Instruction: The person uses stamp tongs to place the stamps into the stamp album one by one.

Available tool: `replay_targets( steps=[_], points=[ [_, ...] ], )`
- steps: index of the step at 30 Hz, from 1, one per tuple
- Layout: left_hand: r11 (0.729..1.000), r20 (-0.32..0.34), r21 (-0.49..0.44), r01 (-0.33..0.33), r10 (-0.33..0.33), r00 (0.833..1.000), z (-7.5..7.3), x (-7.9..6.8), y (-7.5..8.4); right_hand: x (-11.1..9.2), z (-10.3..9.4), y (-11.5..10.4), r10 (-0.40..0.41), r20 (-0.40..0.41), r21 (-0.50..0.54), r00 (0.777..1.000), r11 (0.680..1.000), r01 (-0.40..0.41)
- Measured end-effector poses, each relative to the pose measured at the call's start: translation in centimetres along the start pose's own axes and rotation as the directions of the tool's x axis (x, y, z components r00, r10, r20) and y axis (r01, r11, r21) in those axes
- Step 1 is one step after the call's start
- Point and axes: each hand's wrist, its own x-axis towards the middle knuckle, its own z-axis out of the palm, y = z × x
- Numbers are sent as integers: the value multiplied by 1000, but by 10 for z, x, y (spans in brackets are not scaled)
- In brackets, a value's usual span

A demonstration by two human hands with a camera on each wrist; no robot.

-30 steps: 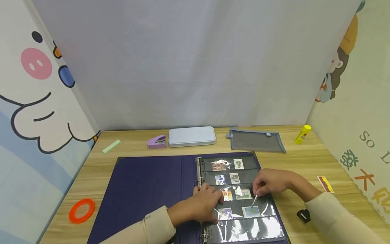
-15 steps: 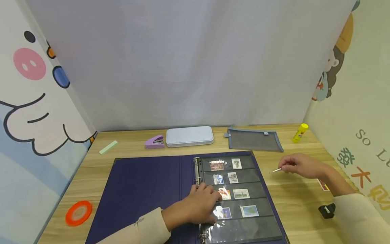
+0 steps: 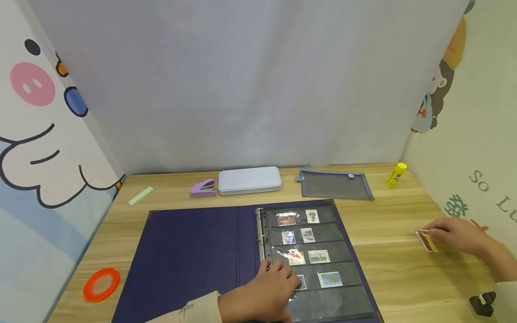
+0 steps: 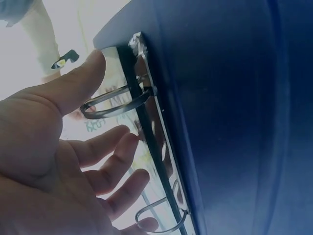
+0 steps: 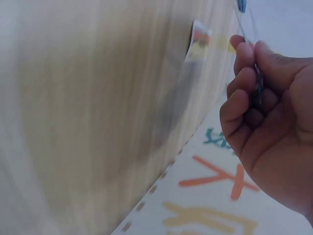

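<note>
An open stamp album [image 3: 194, 251] with dark blue covers and metal rings lies before me. Its black page [image 3: 335, 303] carries rows of stamps in clear strips; a blue-green stamp [image 3: 330, 279] sits at the right of the fourth row. My left hand [image 3: 268, 289] rests at the page's inner edge, fingers loosely bent beside the rings [image 4: 115, 105], partly covering a purple stamp [image 3: 300, 281]. My right hand [image 3: 456, 235] pinches slim metal tweezers [image 5: 259, 81] between thumb and fingers, over a loose red-and-yellow stamp [image 3: 429, 243] on the table. The tweezers' tips reach past the stamp.
Along the back stand a purple stapler [image 3: 203, 188], a pale blue case [image 3: 249, 181], a grey mesh pouch [image 3: 336, 185] and a yellow glue stick [image 3: 396, 175]. An orange tape roll [image 3: 102, 285] lies left. A small black object [image 3: 482, 304] lies near my right sleeve.
My right hand has left the blue-green stamp and travelled right with the tweezers to the loose stamp. My left hand has slid slightly down the page.
</note>
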Motion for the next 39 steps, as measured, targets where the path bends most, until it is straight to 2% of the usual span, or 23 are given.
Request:
replay_targets(
  steps=[2,4,11,17,24,33,36,39],
  points=[
    [1000,3,21,7,-7,1000,2,0,2,-6,2,7,47,-29,-27,998,998,-48],
    [1000,8,25,8,-9,1000,4,0,2,-10,3,14,90,-36,-7,995,996,-90],
    [1000,57,-3,4,-4,998,7,2,4,-24,5,28,159,-24,20,987,987,-159],
    [997,52,71,22,-25,998,8,4,10,-30,5,33,210,-2,12,978,978,-210],
    [996,55,91,18,-23,998,8,5,11,-33,4,39,180,41,59,983,982,-182],
    [1000,82,2,-22,21,996,6,6,7,-25,12,34,182,37,66,983,981,-184],
    [999,85,-35,-28,31,996,5,6,6,-22,12,32,151,15,97,988,984,-152],
    [998,93,-64,-20,25,995,4,7,6,-17,12,26,89,-11,138,996,987,-87]
  ],
)
